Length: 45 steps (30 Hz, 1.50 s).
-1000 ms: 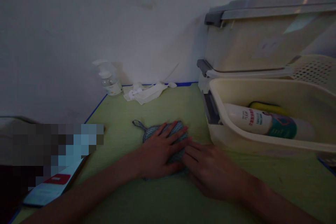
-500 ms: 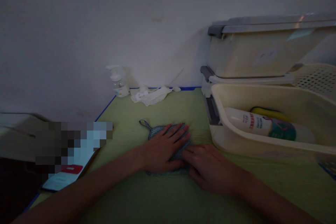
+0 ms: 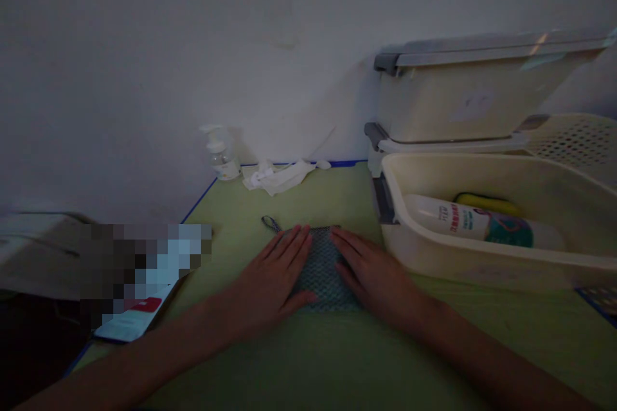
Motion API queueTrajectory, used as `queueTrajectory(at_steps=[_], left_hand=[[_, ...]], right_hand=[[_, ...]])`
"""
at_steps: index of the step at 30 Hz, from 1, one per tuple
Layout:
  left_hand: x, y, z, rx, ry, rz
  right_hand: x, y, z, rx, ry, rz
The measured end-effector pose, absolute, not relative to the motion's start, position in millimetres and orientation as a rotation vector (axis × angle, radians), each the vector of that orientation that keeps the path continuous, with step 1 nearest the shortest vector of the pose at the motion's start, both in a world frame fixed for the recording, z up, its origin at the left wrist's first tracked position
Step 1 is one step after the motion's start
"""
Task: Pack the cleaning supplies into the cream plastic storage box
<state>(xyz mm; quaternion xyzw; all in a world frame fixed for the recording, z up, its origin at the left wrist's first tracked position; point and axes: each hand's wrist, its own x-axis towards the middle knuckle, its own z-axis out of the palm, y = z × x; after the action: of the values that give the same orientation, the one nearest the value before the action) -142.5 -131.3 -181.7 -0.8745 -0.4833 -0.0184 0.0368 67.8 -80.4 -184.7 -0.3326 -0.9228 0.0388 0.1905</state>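
A blue-grey patterned cloth with a dark-and-white hanging loop at its far left corner lies flat on the green tabletop. My left hand rests with fingers stretched out over the cloth's left part, its thumb pointing toward the middle. Over the right edge lies my right hand, fingers extended and thumb a little apart. The cloth's middle shows between the two hands; its left and right edges are partly hidden beneath them.
A cream basin at right holds a white-and-green bottle and a yellow sponge. Behind it stands a lidded storage box. At the back are a pump bottle and white crumpled material. A phone lies left.
My right hand has opened from a curled grip at the cloth's right edge and now lies flat on it. My left hand has slid left, uncovering the cloth's middle.
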Motion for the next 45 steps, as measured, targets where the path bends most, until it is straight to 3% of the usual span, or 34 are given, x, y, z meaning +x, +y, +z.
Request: queueTrajectory(at_steps=[7, 16, 24, 36, 45], left_hand=[[-153.1, -136.6, -196.7, -2.711, -1.579, 0.000], [-163.1, -120.3, -181.1, -2.944, -1.501, 0.118], [-173.7, -101.1, -158.8, -3.099, -1.455, 0.253], [-168.1, -97.4, -168.9, -3.029, -1.403, -0.263], [-161.7, -108.8, -172.7, -3.219, -1.644, -0.646]], right_hand=[[67.7, -74.9, -191.4, -0.828, -2.884, 0.173], [64.6, -82.7, -179.8, -0.930, -2.927, 0.113], [68.2, -84.3, -174.3, -0.760, -2.823, 0.166], [64.9, -100.7, -168.2, -0.514, -2.863, 0.332], [59.0, -122.4, -171.4, -0.169, -2.880, 0.500]])
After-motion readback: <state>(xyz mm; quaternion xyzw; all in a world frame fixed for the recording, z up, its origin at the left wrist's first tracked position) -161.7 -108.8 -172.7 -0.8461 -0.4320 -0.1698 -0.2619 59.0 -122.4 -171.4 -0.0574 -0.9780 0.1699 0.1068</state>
